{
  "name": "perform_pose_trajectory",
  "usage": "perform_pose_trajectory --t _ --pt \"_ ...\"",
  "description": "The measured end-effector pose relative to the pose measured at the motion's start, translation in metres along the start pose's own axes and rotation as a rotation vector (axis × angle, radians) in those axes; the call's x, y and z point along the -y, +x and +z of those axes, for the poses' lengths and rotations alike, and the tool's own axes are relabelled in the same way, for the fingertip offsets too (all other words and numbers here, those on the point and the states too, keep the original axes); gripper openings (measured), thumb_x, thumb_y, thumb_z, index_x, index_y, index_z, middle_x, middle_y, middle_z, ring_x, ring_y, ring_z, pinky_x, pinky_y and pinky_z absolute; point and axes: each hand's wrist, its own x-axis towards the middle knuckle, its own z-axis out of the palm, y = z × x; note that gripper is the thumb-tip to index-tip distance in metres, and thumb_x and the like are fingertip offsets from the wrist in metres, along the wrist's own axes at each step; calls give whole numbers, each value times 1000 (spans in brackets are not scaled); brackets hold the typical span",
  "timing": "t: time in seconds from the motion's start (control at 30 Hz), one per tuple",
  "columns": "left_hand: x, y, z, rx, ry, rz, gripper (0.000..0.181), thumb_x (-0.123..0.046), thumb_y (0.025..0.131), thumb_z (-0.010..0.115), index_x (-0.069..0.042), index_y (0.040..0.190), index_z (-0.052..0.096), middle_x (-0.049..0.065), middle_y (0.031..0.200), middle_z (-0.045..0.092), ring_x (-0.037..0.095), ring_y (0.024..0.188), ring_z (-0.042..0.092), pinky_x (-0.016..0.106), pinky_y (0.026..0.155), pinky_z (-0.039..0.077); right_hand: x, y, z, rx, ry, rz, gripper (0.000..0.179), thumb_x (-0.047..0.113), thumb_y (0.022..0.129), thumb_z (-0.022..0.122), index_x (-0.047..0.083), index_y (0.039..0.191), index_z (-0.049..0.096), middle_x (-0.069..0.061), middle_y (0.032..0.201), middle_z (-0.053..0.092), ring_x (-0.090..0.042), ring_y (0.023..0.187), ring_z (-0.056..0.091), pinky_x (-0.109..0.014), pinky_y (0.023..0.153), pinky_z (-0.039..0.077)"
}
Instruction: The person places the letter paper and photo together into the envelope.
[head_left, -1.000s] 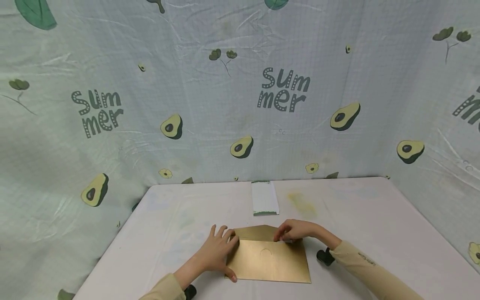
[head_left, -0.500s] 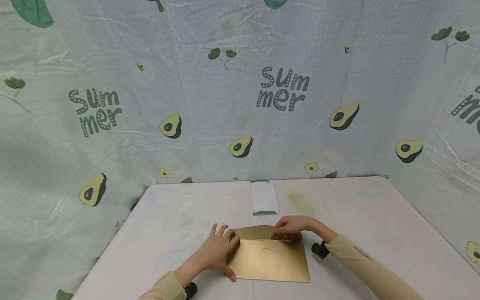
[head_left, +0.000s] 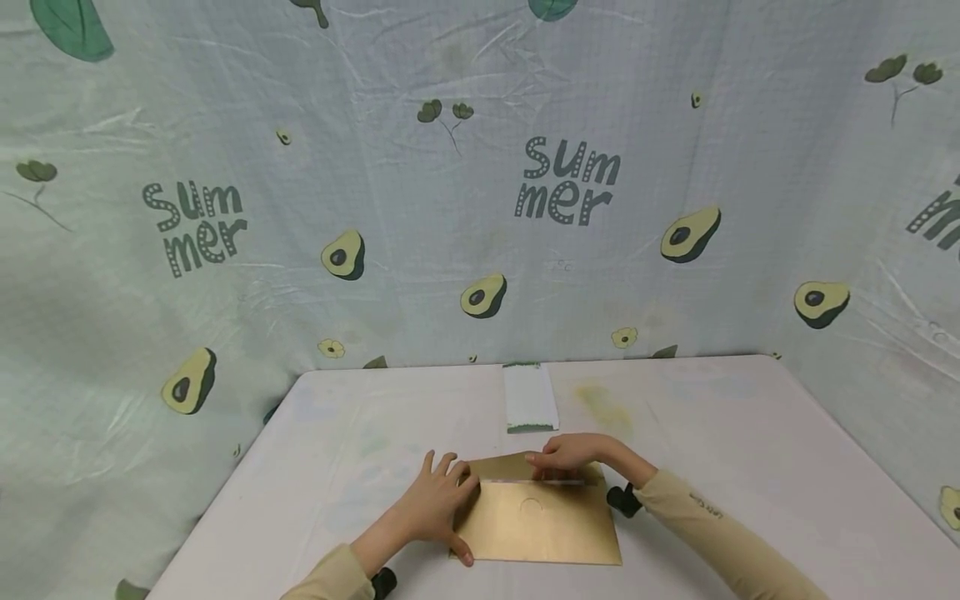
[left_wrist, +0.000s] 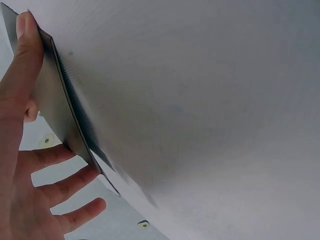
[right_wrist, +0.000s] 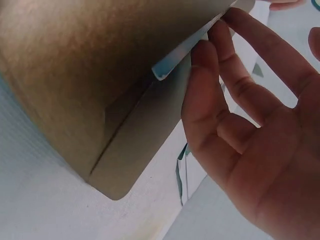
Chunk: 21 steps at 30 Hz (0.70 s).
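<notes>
A gold envelope (head_left: 551,525) lies on the table, its flap (head_left: 495,468) folded back to the far side. The left hand (head_left: 431,504) grips the envelope's left side, thumb at the near corner and fingers at the far edge. In the left wrist view the thumb (left_wrist: 27,45) overlaps the envelope. A thin pale card (right_wrist: 172,60) sticks slightly out of the envelope's mouth; the rest of it is hidden inside. The right hand (head_left: 573,454) is over the mouth, and in the right wrist view its bent fingers (right_wrist: 200,75) meet at the card's top edge.
A white strip of paper or card (head_left: 530,400) with green ends lies behind the envelope, near the table's far edge. The pale table (head_left: 712,442) is backed by a cloth (head_left: 405,192) printed with avocados and lettering. Dark wrist devices (head_left: 624,500) show under both sleeves.
The right hand has slid left along the envelope's mouth, and more of the card's edge shows to its right. The left hand and the envelope have stayed in place.
</notes>
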Motion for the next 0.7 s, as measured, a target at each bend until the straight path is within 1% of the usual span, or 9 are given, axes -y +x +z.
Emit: perform_pose_trajectory --t 0.1,0.2,0.4,0.5,0.57,0.63,0.7 --pt "0 0 -1 2 6 -4 95 -82 45 56 -17 113 48 6 115 50 29 112 43 57 89 34 0 0 2 -11 8 0 46 40 95 36 7 98 68 -1 76 60 -11 61 47 -25 56 43" --pt "-1 -1 -1 13 16 -11 96 -84 45 54 -17 114 46 5 116 50 27 112 43 56 90 34 -1 -1 4 -13 15 -1 48 42 94 36 6 99 67 -1 76 60 -10 64 50 -25 58 45" --pt "-2 -2 0 20 11 -18 99 -84 45 53 -17 117 45 5 118 49 26 112 42 56 90 34 -3 -5 7 -19 26 -22 49 44 93 37 6 101 67 -1 74 59 -9 61 49 -24 57 44" --pt "-1 -2 0 17 15 -13 98 -84 46 53 -17 117 45 5 118 49 27 113 42 56 91 34 -5 -4 7 -25 32 -50 45 41 93 39 6 101 66 -1 72 57 -9 59 47 -22 54 43" --pt "-1 -2 0 13 20 -7 97 -84 46 53 -17 116 45 5 117 49 27 113 42 56 91 34 -8 -2 6 -41 42 -73 40 37 93 41 6 98 66 -1 72 58 -9 59 49 -22 53 43" --pt "0 -2 0 10 25 -2 96 -84 46 53 -18 115 45 5 117 49 27 113 42 56 91 34 -12 0 5 -67 56 -96 35 33 93 44 6 94 66 -3 71 59 -9 59 51 -22 52 44" --pt "0 -2 0 6 28 3 96 -84 46 53 -18 115 45 5 116 49 28 113 42 56 91 34 -16 2 2 -106 67 -117 30 29 93 46 6 92 66 -5 74 63 -10 61 56 -24 52 47"
